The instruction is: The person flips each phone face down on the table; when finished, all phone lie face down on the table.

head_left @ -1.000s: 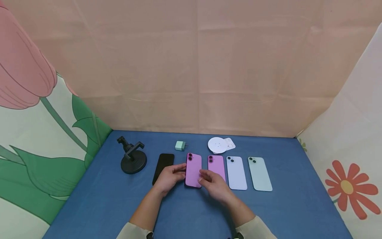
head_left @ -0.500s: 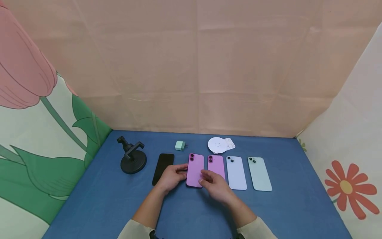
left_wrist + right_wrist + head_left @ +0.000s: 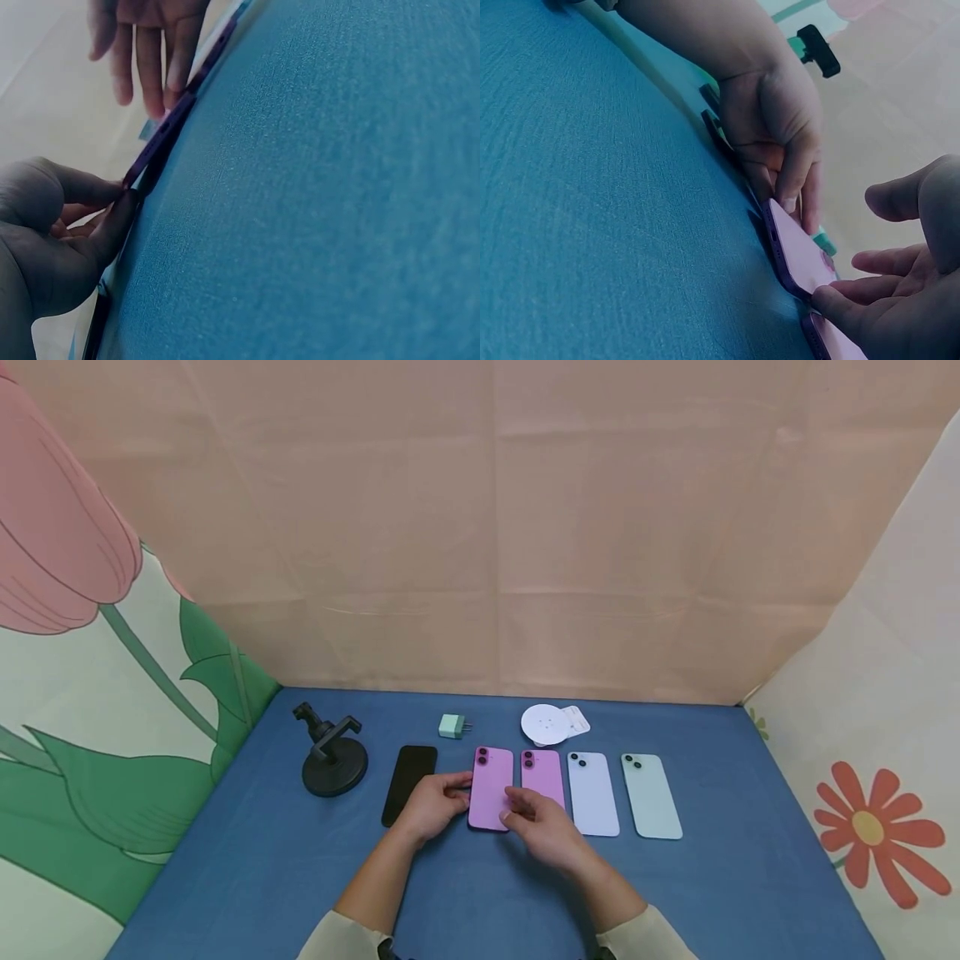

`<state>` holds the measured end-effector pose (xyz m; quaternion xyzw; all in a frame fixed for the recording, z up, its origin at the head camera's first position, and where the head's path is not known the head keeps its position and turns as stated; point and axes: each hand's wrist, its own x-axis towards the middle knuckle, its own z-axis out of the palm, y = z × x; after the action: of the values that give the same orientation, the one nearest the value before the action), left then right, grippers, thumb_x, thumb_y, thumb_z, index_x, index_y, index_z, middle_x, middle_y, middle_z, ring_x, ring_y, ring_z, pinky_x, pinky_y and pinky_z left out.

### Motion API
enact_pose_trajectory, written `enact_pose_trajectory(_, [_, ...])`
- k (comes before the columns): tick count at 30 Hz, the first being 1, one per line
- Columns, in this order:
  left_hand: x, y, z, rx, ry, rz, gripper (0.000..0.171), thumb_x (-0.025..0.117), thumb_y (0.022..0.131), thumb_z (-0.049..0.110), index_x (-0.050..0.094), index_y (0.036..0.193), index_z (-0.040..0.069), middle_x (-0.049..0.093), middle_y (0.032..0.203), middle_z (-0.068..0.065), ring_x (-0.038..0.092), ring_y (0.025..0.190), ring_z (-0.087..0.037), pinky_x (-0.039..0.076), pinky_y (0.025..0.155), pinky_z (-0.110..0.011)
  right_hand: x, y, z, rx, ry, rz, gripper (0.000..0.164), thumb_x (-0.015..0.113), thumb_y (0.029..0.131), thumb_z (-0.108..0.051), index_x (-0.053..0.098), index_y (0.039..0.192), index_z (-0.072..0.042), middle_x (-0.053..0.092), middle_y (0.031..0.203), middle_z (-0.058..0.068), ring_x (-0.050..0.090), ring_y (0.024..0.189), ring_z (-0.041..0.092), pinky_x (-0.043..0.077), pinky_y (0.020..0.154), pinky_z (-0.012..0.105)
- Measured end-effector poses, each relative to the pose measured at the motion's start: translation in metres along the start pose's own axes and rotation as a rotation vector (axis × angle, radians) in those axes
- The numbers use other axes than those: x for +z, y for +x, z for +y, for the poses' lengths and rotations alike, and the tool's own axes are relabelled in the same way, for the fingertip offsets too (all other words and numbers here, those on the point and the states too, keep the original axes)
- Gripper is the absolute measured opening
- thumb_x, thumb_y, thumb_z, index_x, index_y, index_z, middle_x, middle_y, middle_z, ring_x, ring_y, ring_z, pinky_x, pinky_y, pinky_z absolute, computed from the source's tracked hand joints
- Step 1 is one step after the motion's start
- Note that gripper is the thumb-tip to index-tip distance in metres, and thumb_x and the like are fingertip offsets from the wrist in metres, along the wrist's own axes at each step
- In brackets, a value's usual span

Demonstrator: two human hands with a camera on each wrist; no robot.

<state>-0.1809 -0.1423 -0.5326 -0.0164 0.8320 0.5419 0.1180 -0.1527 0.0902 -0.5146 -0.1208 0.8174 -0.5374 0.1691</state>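
A pink phone [image 3: 491,787] lies back up, its left edge tilted slightly off the cloth. My left hand [image 3: 431,806] pinches that left edge between thumb and finger, as the left wrist view shows with the left hand [image 3: 52,232]. At the phone's opposite edge is my right hand [image 3: 546,831]; in the right wrist view, a fingertip of the right hand [image 3: 900,300] touches the edge while the thumb stands apart. A second pink phone [image 3: 546,770] lies just to the right, partly behind the right hand.
Left of the hands lie a black phone [image 3: 408,781] and a black phone stand [image 3: 335,764]. To the right are a pale lilac phone [image 3: 595,795] and a pale green phone [image 3: 652,797]. Behind sit a green charger plug [image 3: 452,726] and a white disc [image 3: 545,725] with a tag.
Over the last second, the pink phone has shifted a little to the right with my left hand. The right hand has barely moved, and the other things stay put.
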Motion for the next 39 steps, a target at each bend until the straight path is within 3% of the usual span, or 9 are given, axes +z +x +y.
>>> enact_pose_trajectory(18, [-0.005, -0.007, -0.001, -0.021, -0.011, -0.001, 0.047, 0.071, 0.099, 0.014, 0.061, 0.145, 0.007, 0.069, 0.134, -0.007, 0.069, 0.115, -0.023, 0.054, 0.101, -0.043, 0.0, 0.002, -0.001, -0.039, 0.023, -0.004, 0.056, 0.065, 0.102, -0.032, 0.055, 0.147, 0.0, 0.061, 0.142, 0.018, 0.06, 0.125, 0.036, 0.052, 0.104, 0.054])
enact_pose_trajectory(28, [-0.008, -0.011, -0.001, 0.048, -0.026, -0.021, 0.05, 0.071, 0.099, 0.013, 0.059, 0.147, 0.011, 0.066, 0.138, -0.007, 0.068, 0.113, -0.022, 0.056, 0.1, -0.043, 0.004, 0.008, -0.004, -0.044, 0.031, -0.009, 0.054, 0.063, 0.104, -0.03, 0.053, 0.15, -0.004, 0.06, 0.145, 0.014, 0.06, 0.128, 0.034, 0.052, 0.104, 0.053])
enact_pose_trajectory(33, [-0.013, -0.015, 0.003, 0.054, -0.029, 0.02, 0.049, 0.073, 0.098, 0.014, 0.061, 0.146, 0.015, 0.067, 0.137, -0.004, 0.066, 0.117, -0.023, 0.056, 0.1, -0.044, 0.006, 0.011, -0.005, -0.049, 0.043, -0.002, 0.055, 0.063, 0.103, -0.033, 0.053, 0.15, -0.005, 0.06, 0.146, 0.014, 0.059, 0.13, 0.035, 0.052, 0.104, 0.054])
enact_pose_trajectory(39, [-0.019, -0.014, -0.003, 0.057, -0.036, 0.096, 0.047, 0.073, 0.097, 0.013, 0.064, 0.143, 0.017, 0.068, 0.135, -0.002, 0.066, 0.117, -0.023, 0.057, 0.098, -0.044, 0.012, 0.015, -0.006, -0.067, 0.061, 0.008, 0.052, 0.064, 0.103, -0.031, 0.055, 0.148, -0.004, 0.061, 0.144, 0.014, 0.06, 0.129, 0.034, 0.052, 0.105, 0.053])
